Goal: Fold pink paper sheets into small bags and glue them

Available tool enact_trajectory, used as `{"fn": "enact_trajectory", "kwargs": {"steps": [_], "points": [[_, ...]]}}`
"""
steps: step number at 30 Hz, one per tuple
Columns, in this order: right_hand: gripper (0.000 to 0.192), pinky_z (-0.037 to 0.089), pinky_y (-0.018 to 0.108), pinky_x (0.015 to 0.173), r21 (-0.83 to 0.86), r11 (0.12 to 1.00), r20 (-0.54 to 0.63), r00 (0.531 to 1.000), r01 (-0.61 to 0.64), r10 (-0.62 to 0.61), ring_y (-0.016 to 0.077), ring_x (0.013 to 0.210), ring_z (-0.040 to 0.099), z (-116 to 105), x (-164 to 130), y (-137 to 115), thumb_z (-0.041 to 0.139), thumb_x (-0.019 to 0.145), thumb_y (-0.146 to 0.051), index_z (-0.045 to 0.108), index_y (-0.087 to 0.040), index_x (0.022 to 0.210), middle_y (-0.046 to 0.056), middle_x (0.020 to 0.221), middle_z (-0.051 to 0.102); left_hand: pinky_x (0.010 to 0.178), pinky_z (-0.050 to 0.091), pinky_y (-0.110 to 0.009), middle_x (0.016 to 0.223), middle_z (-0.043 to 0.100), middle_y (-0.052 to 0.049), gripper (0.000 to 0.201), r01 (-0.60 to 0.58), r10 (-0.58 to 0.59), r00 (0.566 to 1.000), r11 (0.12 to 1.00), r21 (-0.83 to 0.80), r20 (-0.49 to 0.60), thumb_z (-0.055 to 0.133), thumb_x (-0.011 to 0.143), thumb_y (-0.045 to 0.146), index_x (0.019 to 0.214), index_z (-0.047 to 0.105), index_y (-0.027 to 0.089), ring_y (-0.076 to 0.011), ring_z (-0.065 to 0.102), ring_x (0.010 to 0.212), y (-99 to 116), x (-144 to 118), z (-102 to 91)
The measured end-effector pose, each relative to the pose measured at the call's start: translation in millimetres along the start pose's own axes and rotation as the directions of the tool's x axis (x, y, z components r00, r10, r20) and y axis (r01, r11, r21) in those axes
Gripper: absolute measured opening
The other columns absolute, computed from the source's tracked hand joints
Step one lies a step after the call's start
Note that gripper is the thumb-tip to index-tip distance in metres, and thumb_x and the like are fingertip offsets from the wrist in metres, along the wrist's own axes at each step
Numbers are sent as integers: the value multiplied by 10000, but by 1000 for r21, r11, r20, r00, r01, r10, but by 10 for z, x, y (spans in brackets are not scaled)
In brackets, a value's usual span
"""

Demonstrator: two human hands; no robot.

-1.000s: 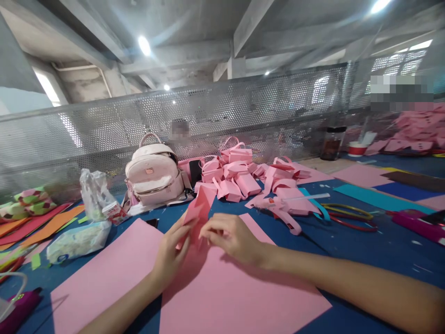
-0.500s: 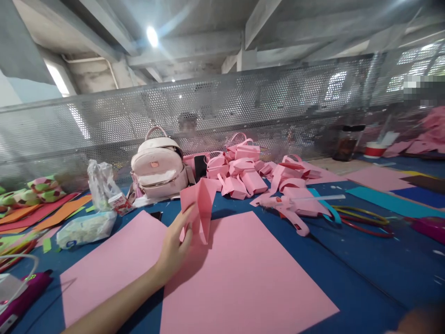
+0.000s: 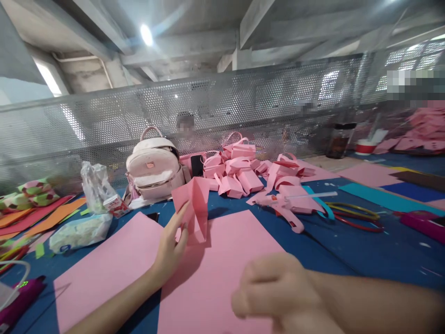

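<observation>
My left hand pinches a creased piece of pink folded paper and holds it upright over the table. Beneath it lies a large pink paper sheet, and another pink sheet is to its left. My right hand hovers over the near right part of the large sheet, smeared a little by motion. Its fingers are curled closed, and whatever they may hold is hidden. A pink glue gun with a clear glue stick rests beyond the right hand.
Behind are a white backpack and a pile of small pink paper bags. A plastic bag and packet lie left. Coloured strips, a jar and a purple device are right. A perforated metal panel stands behind.
My right hand has come in from the lower right corner to above the large pink sheet. The left hand keeps its hold on the folded paper. The view has shifted slightly right.
</observation>
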State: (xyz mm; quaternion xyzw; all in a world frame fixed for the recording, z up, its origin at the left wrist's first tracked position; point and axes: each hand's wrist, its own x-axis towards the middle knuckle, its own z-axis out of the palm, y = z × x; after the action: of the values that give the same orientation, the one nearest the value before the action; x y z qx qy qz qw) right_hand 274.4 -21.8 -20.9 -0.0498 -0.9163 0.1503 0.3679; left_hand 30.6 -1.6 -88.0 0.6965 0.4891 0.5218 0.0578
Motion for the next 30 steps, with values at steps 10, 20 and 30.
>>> {"fn": "enact_trajectory", "kwargs": {"steps": [10, 20, 30], "points": [[399, 189, 299, 521, -68, 954, -29, 956, -293, 291, 128, 473, 243, 183, 234, 753, 451, 918, -225, 204, -227, 605, -61, 517, 226, 1274, 215, -394, 1659, 339, -27, 553, 167, -165, 986, 968, -187, 23, 444, 1031, 308, 1575, 350, 294, -223, 223, 1557, -57, -49, 16], [164, 366, 319, 789, -19, 926, -100, 922, -378, 374, 212, 866, 497, 293, 231, 837, 677, 916, -342, 579, -211, 915, 20, 909, 598, 1261, 274, -464, 1665, 322, -19, 626, 170, -161, 985, 970, -171, 68, 489, 1016, 331, 1601, 266, 329, -259, 164, 1566, 3, -69, 40], [217, 417, 314, 780, 268, 832, -119, 841, -485, 528, 192, 811, 533, 323, 275, 815, 696, 899, -230, 640, -195, 693, -9, 745, 588, 1179, 405, -496, 1667, 315, -52, 383, 34, -26, 995, 996, -77, 100, 636, 951, 300, 1332, 667, 324, -345, 317, 1515, 111, -19, 25]]}}
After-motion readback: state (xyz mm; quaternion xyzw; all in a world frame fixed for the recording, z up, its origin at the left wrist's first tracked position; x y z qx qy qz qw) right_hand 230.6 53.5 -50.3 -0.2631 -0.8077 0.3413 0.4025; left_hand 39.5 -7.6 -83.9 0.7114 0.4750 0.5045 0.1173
